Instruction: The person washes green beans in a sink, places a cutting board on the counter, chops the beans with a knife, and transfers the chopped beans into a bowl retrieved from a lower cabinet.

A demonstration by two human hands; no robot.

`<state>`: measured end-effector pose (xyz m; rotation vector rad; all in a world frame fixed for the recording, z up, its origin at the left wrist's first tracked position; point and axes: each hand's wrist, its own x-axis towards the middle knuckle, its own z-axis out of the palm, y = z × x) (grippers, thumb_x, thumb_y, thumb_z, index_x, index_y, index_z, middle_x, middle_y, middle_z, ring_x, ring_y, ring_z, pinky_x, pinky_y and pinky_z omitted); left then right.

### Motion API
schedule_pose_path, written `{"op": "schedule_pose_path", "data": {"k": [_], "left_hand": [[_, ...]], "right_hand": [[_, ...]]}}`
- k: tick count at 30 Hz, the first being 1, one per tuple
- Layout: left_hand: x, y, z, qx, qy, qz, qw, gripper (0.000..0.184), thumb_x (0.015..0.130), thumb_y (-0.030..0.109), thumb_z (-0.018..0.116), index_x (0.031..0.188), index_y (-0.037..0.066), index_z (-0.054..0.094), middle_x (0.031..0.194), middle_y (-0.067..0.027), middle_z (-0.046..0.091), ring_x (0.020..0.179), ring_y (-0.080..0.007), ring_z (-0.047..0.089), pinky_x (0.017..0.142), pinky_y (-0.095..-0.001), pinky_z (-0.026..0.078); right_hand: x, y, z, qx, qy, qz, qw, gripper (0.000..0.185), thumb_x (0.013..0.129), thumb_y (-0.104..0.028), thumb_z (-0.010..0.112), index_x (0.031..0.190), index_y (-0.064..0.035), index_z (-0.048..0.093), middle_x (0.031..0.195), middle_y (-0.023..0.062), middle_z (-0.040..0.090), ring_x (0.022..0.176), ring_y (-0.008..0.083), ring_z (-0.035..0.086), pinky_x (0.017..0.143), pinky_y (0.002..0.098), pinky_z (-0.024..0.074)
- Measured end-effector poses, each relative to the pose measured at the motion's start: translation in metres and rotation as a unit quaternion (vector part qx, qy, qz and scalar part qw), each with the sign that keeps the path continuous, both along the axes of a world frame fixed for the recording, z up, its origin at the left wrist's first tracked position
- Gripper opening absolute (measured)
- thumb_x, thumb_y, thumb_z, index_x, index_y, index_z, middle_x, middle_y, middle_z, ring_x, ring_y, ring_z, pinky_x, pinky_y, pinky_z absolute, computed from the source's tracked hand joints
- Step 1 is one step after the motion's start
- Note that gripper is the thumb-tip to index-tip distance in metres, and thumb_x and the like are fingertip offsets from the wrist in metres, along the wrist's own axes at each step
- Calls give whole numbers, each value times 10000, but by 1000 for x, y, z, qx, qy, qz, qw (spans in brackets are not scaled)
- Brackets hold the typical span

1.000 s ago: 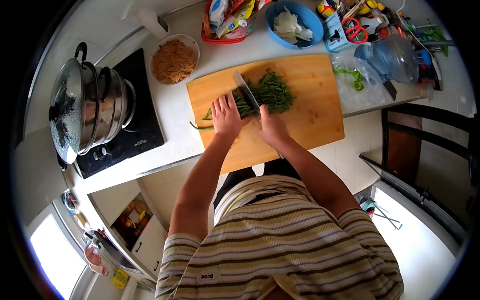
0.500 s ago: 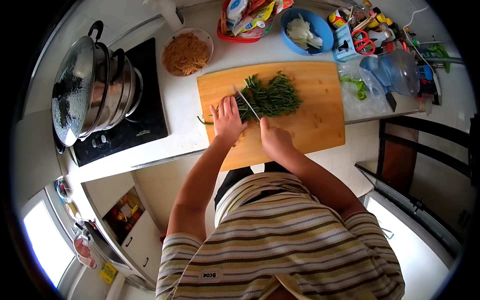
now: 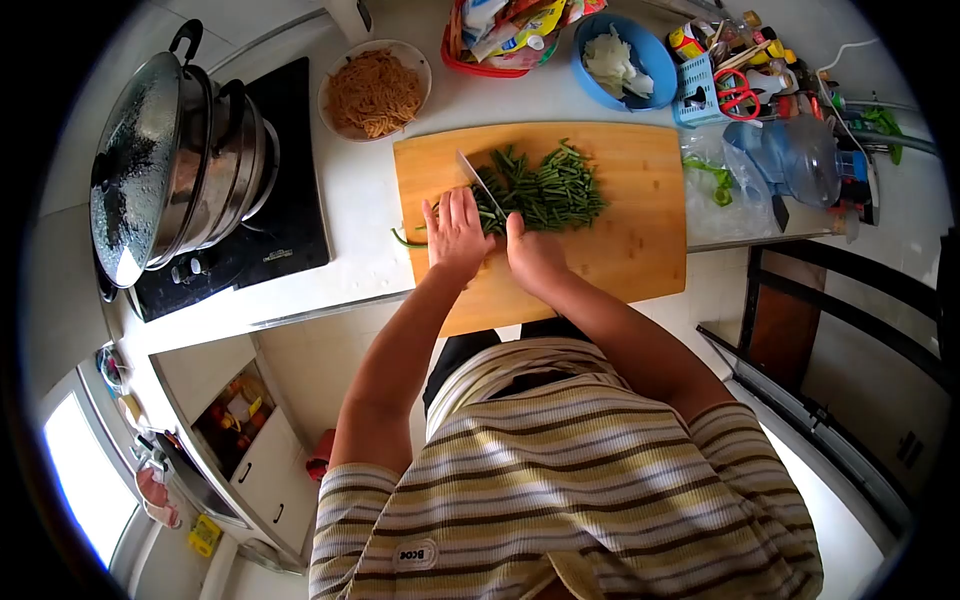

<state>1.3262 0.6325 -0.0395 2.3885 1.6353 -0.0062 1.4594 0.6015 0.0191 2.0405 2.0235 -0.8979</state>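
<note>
Cut green beans [image 3: 560,190] lie in a pile on a wooden cutting board [image 3: 640,240]. My right hand [image 3: 534,254] is closed round the handle of a knife [image 3: 481,184], whose blade stands in the beans at the pile's left part. Just left of the blade, my left hand [image 3: 459,236] lies over uncut beans, pressing them to the board; its fingers are extended and the beans under it are mostly hidden. One long bean [image 3: 405,240] sticks out past the board's left edge.
A steamer pot [image 3: 165,170] stands on the black stove [image 3: 285,225] at left. Behind the board are a plate of brown shreds [image 3: 376,92], a red basket [image 3: 470,66] and a blue bowl [image 3: 655,60]. A plastic bag [image 3: 735,205] and water jug [image 3: 800,160] sit at right.
The knife and my right hand have shifted slightly left, nearer my left hand. The pile right of the blade looks larger than in the first frame. The camera view has shifted a little.
</note>
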Motion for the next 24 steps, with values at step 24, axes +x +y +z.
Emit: {"op": "schedule_pose_path", "data": {"k": [24], "left_hand": [[-30, -21, 1, 39, -99, 23, 994, 823, 730, 293, 692, 1367, -30, 282, 1401, -150, 323, 1310, -310, 298, 1065, -547, 186]], "right_hand": [[-18, -4, 65, -69, 18, 13, 997, 413, 751, -54, 536, 1122, 22, 371, 784, 220, 632, 747, 390, 628, 646, 481, 491]]}}
